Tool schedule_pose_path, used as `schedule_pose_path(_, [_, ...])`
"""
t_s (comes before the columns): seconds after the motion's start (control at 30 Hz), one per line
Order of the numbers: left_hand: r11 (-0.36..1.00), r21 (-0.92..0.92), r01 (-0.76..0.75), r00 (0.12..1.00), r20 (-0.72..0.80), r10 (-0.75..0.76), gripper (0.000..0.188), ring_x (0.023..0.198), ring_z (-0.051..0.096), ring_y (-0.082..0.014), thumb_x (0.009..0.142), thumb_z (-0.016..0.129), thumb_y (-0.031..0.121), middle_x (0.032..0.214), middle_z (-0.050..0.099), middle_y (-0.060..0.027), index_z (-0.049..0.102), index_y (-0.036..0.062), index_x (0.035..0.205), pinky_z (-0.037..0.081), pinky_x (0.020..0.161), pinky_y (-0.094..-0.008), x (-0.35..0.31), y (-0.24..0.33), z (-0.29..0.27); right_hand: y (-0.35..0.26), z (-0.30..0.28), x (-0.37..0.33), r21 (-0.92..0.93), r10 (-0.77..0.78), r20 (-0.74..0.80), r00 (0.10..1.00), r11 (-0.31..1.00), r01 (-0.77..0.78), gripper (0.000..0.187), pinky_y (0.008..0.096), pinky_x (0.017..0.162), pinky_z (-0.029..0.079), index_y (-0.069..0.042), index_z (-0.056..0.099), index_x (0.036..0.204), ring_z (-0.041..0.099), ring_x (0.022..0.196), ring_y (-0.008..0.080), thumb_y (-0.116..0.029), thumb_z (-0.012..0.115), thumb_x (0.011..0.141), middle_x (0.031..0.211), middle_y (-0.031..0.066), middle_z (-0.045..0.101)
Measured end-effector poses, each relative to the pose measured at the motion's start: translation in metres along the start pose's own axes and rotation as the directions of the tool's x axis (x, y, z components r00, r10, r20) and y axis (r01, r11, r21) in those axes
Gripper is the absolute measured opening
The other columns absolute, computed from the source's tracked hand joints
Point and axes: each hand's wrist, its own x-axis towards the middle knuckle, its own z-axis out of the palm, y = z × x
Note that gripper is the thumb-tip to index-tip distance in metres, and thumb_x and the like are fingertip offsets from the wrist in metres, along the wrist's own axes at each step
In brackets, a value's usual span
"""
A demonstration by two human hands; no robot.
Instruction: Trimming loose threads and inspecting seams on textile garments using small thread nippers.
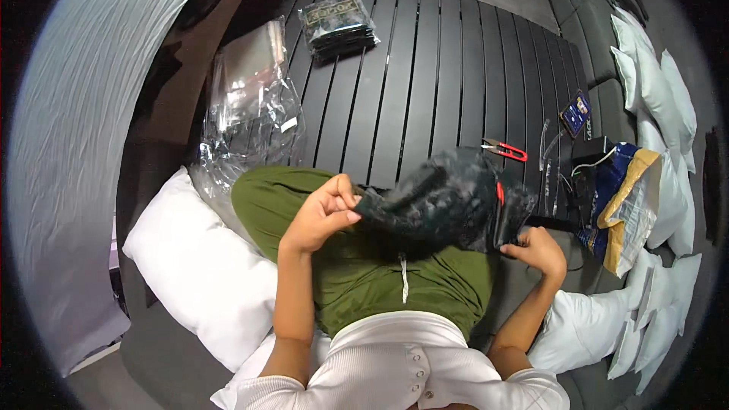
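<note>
Stretched between my two hands above my lap is a dark, mottled piece of fabric (pixel 444 201), blurred by motion, with a small red patch near its right end. My left hand (pixel 323 212) pinches its left corner between thumb and fingers. At the opposite end my right hand (pixel 538 250) grips the lower edge. Whether the fabric is a garment or something else, I cannot tell. Just beyond it on the slatted table (pixel 425 68) lie red-handled thread snips (pixel 507 150).
A stack of dark folded items in clear packs (pixel 338 26) sits at the far left of the table. Clear plastic bags (pixel 254 106) spread nearer. To the right are a blue and gold bag (pixel 626 205), a card-like item (pixel 575 114) and a cable. White pillows (pixel 205 273) flank me.
</note>
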Motion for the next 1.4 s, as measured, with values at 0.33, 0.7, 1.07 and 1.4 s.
schedule_pose_path(0.33, [0.915,-0.395,0.087,0.942,0.332,0.053,0.067,0.085,0.058,-0.0103,0.078,0.049,-0.003,0.091,0.062,-0.0122,0.012,-0.0004,0.134,0.04,0.077,-0.0197,-0.008,0.016,0.045,-0.083,0.013,-0.034,0.15,-0.734,0.443,0.515,0.627,0.765,0.027,0.0321,0.052,0.046,-0.006,0.063,0.068,0.059,0.06,0.0253,-0.032,0.061,0.074,0.064,0.0094,0.06])
schedule_pose_path(0.7, [0.927,-0.311,0.211,0.947,0.3,-0.115,0.075,0.06,0.05,-0.0068,0.076,0.044,-0.008,0.068,0.057,-0.0071,-0.002,-0.0042,0.134,0.035,0.06,-0.0164,-0.015,0.025,0.09,-0.149,-0.006,-0.033,0.155,-0.486,-0.748,0.451,0.533,0.831,0.025,0.0298,0.064,0.043,-0.004,0.063,0.077,0.055,0.069,0.0212,-0.017,0.073,0.058,0.078,0.0076,0.062])
schedule_pose_path(1.07, [0.988,-0.074,0.133,0.971,0.209,-0.115,0.056,0.095,0.054,-0.0097,0.079,0.048,-0.004,0.103,0.058,-0.013,0.024,-0.005,0.13,0.037,0.082,-0.019,-0.011,0.017,0.095,-0.151,0.001,-0.028,0.107,-0.48,-0.715,0.508,0.643,0.758,0.021,0.0285,0.064,0.042,-0.006,0.065,0.075,0.051,0.072,0.0193,-0.008,0.073,0.056,0.082,0.0032,0.06])
schedule_pose_path(1.4, [0.956,0.018,0.292,0.945,0.148,-0.291,0.025,0.082,0.059,-0.0124,0.074,0.061,0.001,0.093,0.062,-0.0119,0.059,-0.0078,0.097,0.046,0.077,-0.0224,0.001,0.004,0.088,-0.145,0.01,-0.022,0.086,-0.473,-0.738,0.482,0.643,0.761,0.018,0.0265,0.059,0.036,-0.007,0.065,0.067,0.046,0.067,0.0166,-0.012,0.074,0.052,0.071,0.002,0.059])
